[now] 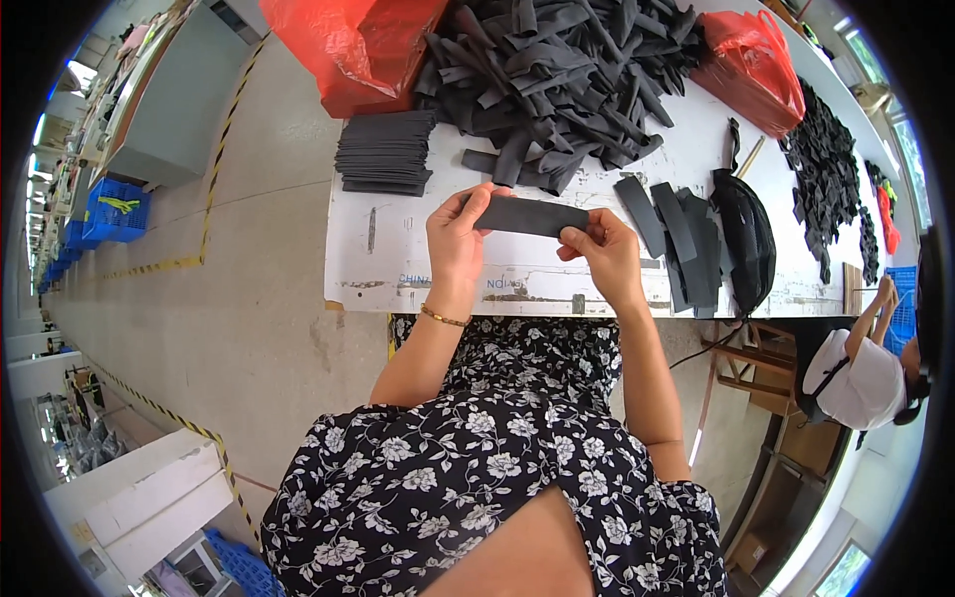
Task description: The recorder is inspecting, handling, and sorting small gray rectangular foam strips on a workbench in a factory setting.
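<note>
A dark grey, flat strip (529,216), which looks like cloth or foam, is stretched out above the table's near part. My left hand (458,227) pinches its left end, thumb on top. The right end is between the thumb and fingers of my right hand (607,255). Left of my left hand stands a neat stack of similar strips (384,151). Beyond both hands lies a large loose heap of strips (557,75), some curled. Several flat strips (686,244) overlap to the right of my right hand.
The white worn table (358,269) ends just before my body. Red plastic bags (358,55) flank the heap, and a shiny black bundle (744,244) lies at the right. Farther right, a person (860,373) works by another dark pile (821,164). Blue crates (117,209) stand left.
</note>
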The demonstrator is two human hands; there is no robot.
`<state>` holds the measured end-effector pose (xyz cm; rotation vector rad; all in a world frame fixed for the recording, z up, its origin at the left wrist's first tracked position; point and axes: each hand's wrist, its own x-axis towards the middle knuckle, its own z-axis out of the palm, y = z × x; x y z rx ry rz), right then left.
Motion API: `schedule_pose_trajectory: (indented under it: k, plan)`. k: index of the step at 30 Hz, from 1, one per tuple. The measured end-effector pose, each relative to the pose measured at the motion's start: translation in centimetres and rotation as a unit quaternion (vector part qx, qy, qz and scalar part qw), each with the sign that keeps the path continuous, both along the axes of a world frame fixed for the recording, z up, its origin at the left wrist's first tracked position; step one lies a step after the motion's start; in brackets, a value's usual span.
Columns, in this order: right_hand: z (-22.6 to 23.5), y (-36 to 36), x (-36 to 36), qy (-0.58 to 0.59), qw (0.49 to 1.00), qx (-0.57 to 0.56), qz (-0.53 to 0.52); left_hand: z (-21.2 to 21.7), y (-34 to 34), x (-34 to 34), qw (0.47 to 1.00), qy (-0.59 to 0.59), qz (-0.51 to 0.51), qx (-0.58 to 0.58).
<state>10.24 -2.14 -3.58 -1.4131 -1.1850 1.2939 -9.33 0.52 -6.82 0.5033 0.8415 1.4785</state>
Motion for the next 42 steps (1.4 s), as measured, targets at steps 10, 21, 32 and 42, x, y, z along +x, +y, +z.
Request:
schedule_pose_trajectory:
  k: [10, 21, 32, 42]
  plan:
    - [-7.4, -0.7, 3.0, -0.098, 0.995, -0.003, 0.012, -4.2, -2.2, 1.2, 0.977, 0.162, -0.092, -0.102]
    - [-6.6, 1.9, 7.5, -0.574, 0.775, 0.214, -0.154, -4.9, 10.4, 1.3, 0.795, 0.579, 0.116, 0.139]
    - [-9.2, 3.0, 13.3, -0.63, 0.742, 0.22, 0.058, -5.2, 7.9, 0.3, 0.878, 0.476, -0.053, 0.015]
    - [-0.7, -0.1, 3.7, -0.26, 0.951, 0.163, -0.04, -3.1, 1.9, 2.8, 0.978, -0.146, -0.096, -0.11]
